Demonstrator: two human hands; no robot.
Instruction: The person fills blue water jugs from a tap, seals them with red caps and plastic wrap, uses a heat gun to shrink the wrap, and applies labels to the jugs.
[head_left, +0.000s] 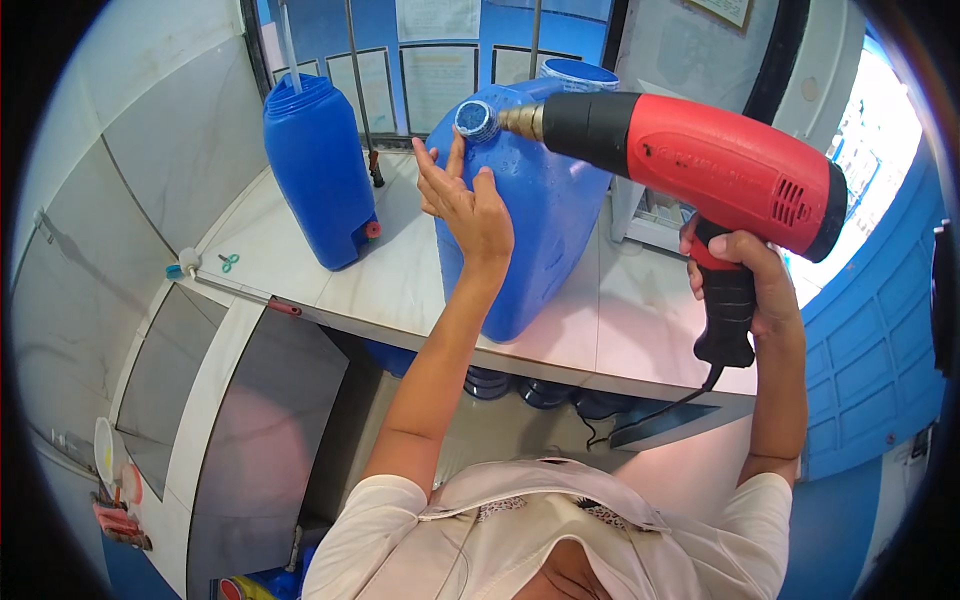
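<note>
My right hand (761, 281) grips the black handle of a red heat gun (720, 165), whose cord hangs from the handle's base. Its stepped metal nozzle (525, 121) points left, right beside the small blue cap (474, 120) of a blue plastic jerrycan (525, 232). Clear plastic film with printing wraps the side of that cap. With fingers spread, my left hand (480, 217) is in front of the jerrycan, one fingertip at the cap's lower edge. A wider blue lid (581, 73), also wrapped in printed film, tops the jerrycan farther back, partly behind the heat gun.
On the tiled counter (405, 277) stands an uncapped blue container (315, 172) with a clear tube in its mouth and a red spigot. Green-handled scissors (229, 262) lie to the left. Below the counter are large bottles (487, 382) and the trailing cord (660, 412).
</note>
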